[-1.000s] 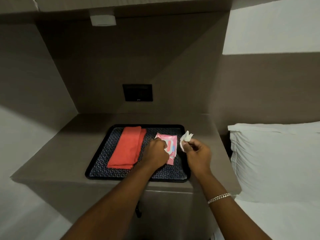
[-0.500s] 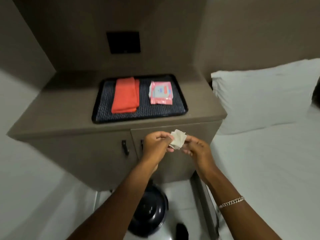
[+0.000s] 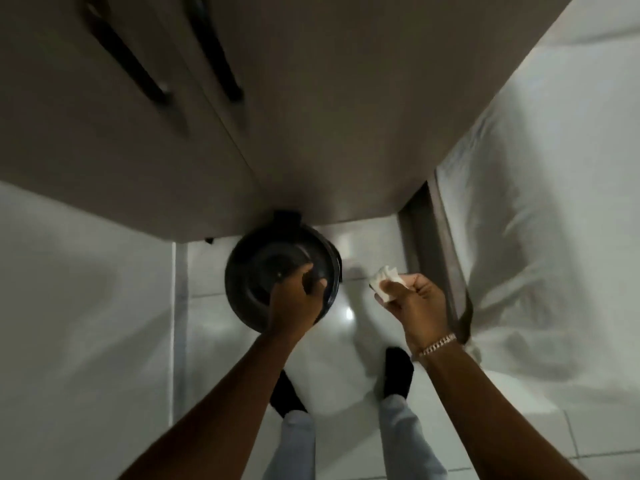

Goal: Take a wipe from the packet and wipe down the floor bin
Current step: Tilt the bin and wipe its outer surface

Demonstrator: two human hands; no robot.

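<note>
A round black floor bin [image 3: 263, 268] with a domed lid stands on the white tiles, partly under the cabinet. My left hand [image 3: 298, 299] rests on the lid's near right side, fingers curled over it. My right hand [image 3: 415, 303] hovers to the right of the bin, pinching a crumpled white wipe [image 3: 384, 280] between thumb and fingers. The wipe is apart from the bin. The packet is out of view.
A taupe cabinet [image 3: 311, 116] with two dark door handles [image 3: 131, 60] overhangs the bin. The white-sheeted bed [image 3: 536, 220] fills the right side. A white wall [image 3: 86, 306] lies to the left. My two feet [image 3: 398, 375] in dark socks stand on the tiles [image 3: 346, 334].
The view has tilted down from the cabinet top to the floor. My hands parted: the left dropped onto the bin lid, the right kept the wipe and lowered beside the bin.
</note>
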